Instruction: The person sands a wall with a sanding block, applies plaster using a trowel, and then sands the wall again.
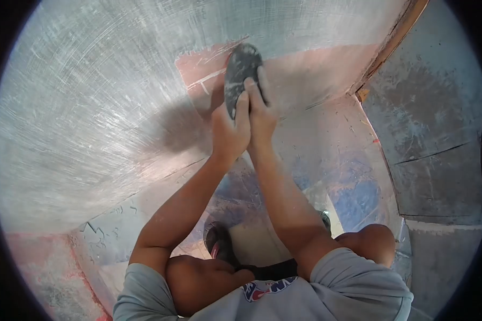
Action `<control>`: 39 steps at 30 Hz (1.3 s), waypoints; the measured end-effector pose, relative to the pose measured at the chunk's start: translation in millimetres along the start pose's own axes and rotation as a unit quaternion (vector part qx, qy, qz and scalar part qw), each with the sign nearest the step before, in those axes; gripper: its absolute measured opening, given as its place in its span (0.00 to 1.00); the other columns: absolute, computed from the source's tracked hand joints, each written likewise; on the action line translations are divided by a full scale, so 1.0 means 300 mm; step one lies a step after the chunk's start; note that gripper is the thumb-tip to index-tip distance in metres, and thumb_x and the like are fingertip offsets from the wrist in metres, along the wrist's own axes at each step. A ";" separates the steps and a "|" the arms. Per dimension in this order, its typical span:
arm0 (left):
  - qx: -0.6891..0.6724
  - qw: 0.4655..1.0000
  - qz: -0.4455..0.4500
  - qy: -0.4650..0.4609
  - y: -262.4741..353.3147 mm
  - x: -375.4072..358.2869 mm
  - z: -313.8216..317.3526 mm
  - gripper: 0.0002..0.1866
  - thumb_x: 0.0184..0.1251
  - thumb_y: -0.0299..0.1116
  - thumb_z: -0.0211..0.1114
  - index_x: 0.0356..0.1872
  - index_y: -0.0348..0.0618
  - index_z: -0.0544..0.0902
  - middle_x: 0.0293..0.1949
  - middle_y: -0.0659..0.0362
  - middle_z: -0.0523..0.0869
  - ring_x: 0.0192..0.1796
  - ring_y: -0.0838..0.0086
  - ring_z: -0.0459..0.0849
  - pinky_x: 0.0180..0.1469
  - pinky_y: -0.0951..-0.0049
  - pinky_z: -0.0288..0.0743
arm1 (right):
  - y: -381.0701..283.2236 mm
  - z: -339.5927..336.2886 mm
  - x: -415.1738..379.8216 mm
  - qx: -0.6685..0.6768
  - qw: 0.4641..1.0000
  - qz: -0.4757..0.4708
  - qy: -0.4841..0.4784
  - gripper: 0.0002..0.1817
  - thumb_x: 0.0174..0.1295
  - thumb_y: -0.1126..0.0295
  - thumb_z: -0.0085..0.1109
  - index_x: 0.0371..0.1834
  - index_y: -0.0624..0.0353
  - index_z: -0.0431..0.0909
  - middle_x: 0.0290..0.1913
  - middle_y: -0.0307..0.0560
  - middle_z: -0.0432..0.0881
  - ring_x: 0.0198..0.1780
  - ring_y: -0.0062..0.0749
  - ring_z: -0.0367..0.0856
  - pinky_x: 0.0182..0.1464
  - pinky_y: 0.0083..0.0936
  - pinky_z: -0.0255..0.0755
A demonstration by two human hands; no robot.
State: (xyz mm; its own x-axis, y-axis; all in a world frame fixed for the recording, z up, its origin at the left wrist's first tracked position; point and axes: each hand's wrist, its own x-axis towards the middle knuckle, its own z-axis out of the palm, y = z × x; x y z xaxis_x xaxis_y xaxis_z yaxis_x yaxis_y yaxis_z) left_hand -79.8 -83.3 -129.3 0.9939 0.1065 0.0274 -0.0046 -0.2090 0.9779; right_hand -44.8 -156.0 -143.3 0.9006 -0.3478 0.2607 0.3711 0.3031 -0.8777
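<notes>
Held up in front of the body, with both arms stretched forward and close together: a dark grey oblong pad (240, 67), rounded at the upper end and marked with whitish smears. Gripped at its lower left side by the left hand (230, 128), with the thumb laid along the near face and the other fingers mostly hidden. Gripped at the lower right side by the right hand (261, 112), touching the left one, with one digit on the face and another stretched along the right edge. Behind the pad, a pink patch (195, 67) with thin whitish lines, on a large curved grey wall (91, 107) full of fine scratches. Impossible to tell whether in contact with this wall along the whole length or only in part. To the right, a pink band (326, 64) running toward a brown edge strip (388, 47), and beyond it a grey panel (434, 184) with dark lines. Lower, a blue stain (353, 197) and a dark shoe (219, 243); nearest to the camera, a light grey T-shirt (316, 302) with a printed logo (270, 288).
</notes>
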 end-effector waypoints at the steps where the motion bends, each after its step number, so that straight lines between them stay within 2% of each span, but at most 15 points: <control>1: 0.028 0.989 0.121 0.083 -0.139 0.015 0.008 0.17 0.79 0.34 0.58 0.55 0.29 0.81 0.52 0.46 0.86 0.54 0.65 0.84 0.58 0.66 0.74 | 0.087 -0.022 -0.028 -0.083 0.992 -0.099 -0.010 0.24 0.68 0.70 0.65 0.64 0.73 0.78 0.60 0.59 0.85 0.59 0.33 0.82 0.62 0.27 0.73; 2: 0.055 0.955 0.241 0.165 -0.222 0.023 0.013 0.16 0.80 0.36 0.58 0.52 0.31 0.84 0.43 0.51 0.90 0.46 0.72 0.87 0.50 0.69 0.78 | 0.099 -0.028 -0.057 -0.071 0.997 -0.043 -0.008 0.24 0.68 0.70 0.65 0.64 0.73 0.78 0.61 0.60 0.84 0.60 0.34 0.82 0.64 0.28 0.72; 4: 0.028 0.959 0.232 0.161 -0.228 0.008 0.019 0.15 0.80 0.34 0.57 0.53 0.31 0.83 0.44 0.52 0.90 0.47 0.72 0.87 0.51 0.68 0.78 | 0.083 -0.024 -0.100 -0.009 0.998 0.066 0.008 0.24 0.67 0.70 0.66 0.63 0.72 0.79 0.62 0.62 0.83 0.62 0.36 0.81 0.66 0.28 0.71; 6: 0.032 0.963 0.216 0.155 -0.187 0.021 0.028 0.16 0.80 0.35 0.58 0.53 0.31 0.83 0.45 0.53 0.90 0.47 0.73 0.86 0.51 0.69 0.78 | 0.057 -0.026 -0.039 -0.038 0.999 0.023 -0.002 0.24 0.67 0.70 0.66 0.64 0.71 0.79 0.60 0.61 0.84 0.59 0.35 0.82 0.62 0.28 0.72; 7: 0.012 0.978 0.172 0.117 -0.040 -0.003 0.040 0.17 0.78 0.35 0.58 0.50 0.27 0.82 0.38 0.46 0.89 0.42 0.62 0.88 0.47 0.63 0.78 | 0.021 -0.024 -0.009 -0.059 0.998 -0.019 0.007 0.25 0.67 0.70 0.66 0.65 0.71 0.79 0.58 0.59 0.86 0.56 0.33 0.82 0.59 0.28 0.74; 9: -0.008 0.980 0.159 0.118 -0.010 0.014 0.070 0.17 0.79 0.36 0.58 0.47 0.27 0.83 0.33 0.48 0.89 0.37 0.63 0.87 0.43 0.63 0.78 | -0.037 -0.014 0.027 0.027 0.998 0.051 0.013 0.24 0.67 0.70 0.66 0.65 0.70 0.79 0.56 0.58 0.86 0.54 0.33 0.82 0.57 0.28 0.74; 10: -0.027 0.981 0.150 0.119 0.003 0.017 0.074 0.18 0.79 0.37 0.58 0.43 0.27 0.84 0.28 0.50 0.89 0.32 0.65 0.87 0.39 0.62 0.78 | -0.003 -0.024 0.028 -0.032 0.999 -0.028 -0.003 0.24 0.67 0.70 0.66 0.65 0.69 0.79 0.57 0.59 0.86 0.54 0.32 0.82 0.58 0.28 0.73; 11: 0.012 0.987 0.117 0.108 0.024 -0.005 0.056 0.18 0.80 0.38 0.58 0.44 0.27 0.84 0.32 0.48 0.90 0.35 0.68 0.86 0.41 0.64 0.78 | 0.033 -0.031 0.010 -0.033 0.999 -0.027 -0.006 0.24 0.67 0.70 0.66 0.65 0.69 0.79 0.57 0.59 0.86 0.54 0.32 0.82 0.58 0.28 0.73; 15: 0.036 0.958 0.231 0.167 -0.092 -0.009 0.038 0.19 0.80 0.38 0.58 0.43 0.27 0.84 0.34 0.49 0.90 0.37 0.70 0.87 0.41 0.67 0.78 | 0.047 -0.029 -0.050 -0.069 0.998 -0.006 0.008 0.23 0.67 0.70 0.65 0.64 0.69 0.80 0.60 0.60 0.85 0.56 0.34 0.83 0.61 0.28 0.73; 17: -0.034 0.982 0.149 0.113 -0.057 -0.032 0.042 0.19 0.80 0.39 0.58 0.42 0.27 0.84 0.33 0.50 0.90 0.36 0.70 0.87 0.41 0.67 0.78 | 0.007 -0.023 -0.043 -0.051 0.997 0.056 0.021 0.23 0.67 0.70 0.66 0.63 0.69 0.80 0.60 0.61 0.85 0.58 0.35 0.82 0.62 0.28 0.72; 22: -0.038 0.988 0.098 0.110 -0.038 -0.023 0.043 0.19 0.79 0.40 0.59 0.44 0.28 0.85 0.32 0.52 0.89 0.37 0.75 0.85 0.41 0.68 0.78 | 0.036 -0.027 -0.018 -0.063 0.997 -0.004 0.039 0.23 0.66 0.71 0.66 0.62 0.72 0.80 0.59 0.63 0.85 0.58 0.37 0.84 0.62 0.29 0.73; 28: -0.065 0.969 0.203 0.125 -0.064 0.017 0.038 0.18 0.79 0.39 0.60 0.43 0.30 0.85 0.34 0.56 0.89 0.38 0.79 0.83 0.40 0.71 0.77 | 0.069 -0.010 -0.014 -0.062 0.995 -0.047 0.057 0.23 0.65 0.72 0.66 0.61 0.74 0.80 0.60 0.65 0.84 0.58 0.40 0.84 0.62 0.32 0.73; 32: -0.055 0.995 0.064 0.046 0.038 0.044 0.014 0.18 0.78 0.42 0.61 0.46 0.33 0.87 0.38 0.54 0.91 0.41 0.76 0.86 0.45 0.70 0.78 | -0.014 0.006 0.029 -0.083 0.992 -0.073 0.068 0.23 0.64 0.71 0.66 0.61 0.71 0.81 0.58 0.65 0.85 0.54 0.40 0.85 0.59 0.32 0.75; 33: -0.109 0.987 0.111 0.049 -0.002 0.036 0.024 0.16 0.78 0.38 0.62 0.43 0.31 0.85 0.36 0.61 0.88 0.39 0.81 0.82 0.40 0.74 0.76 | -0.006 0.006 0.028 -0.097 0.987 -0.101 0.073 0.23 0.64 0.71 0.66 0.61 0.70 0.81 0.57 0.65 0.85 0.54 0.40 0.86 0.59 0.32 0.75; 39: -0.143 0.977 0.142 0.071 -0.087 0.034 0.040 0.14 0.77 0.36 0.63 0.50 0.32 0.84 0.44 0.59 0.88 0.43 0.79 0.83 0.44 0.74 0.78 | 0.030 -0.019 -0.018 -0.153 0.982 -0.083 0.069 0.23 0.67 0.71 0.65 0.62 0.73 0.79 0.62 0.65 0.83 0.63 0.44 0.82 0.66 0.33 0.70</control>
State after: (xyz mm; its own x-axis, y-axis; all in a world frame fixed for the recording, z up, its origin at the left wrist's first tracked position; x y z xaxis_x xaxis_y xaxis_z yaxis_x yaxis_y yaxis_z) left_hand -68.3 -88.4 -156.9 0.9232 0.2216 0.3139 -0.3278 0.0279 0.9443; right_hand -47.6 -156.5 -155.0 0.7869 -0.4929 0.3714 0.4049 -0.0418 -0.9134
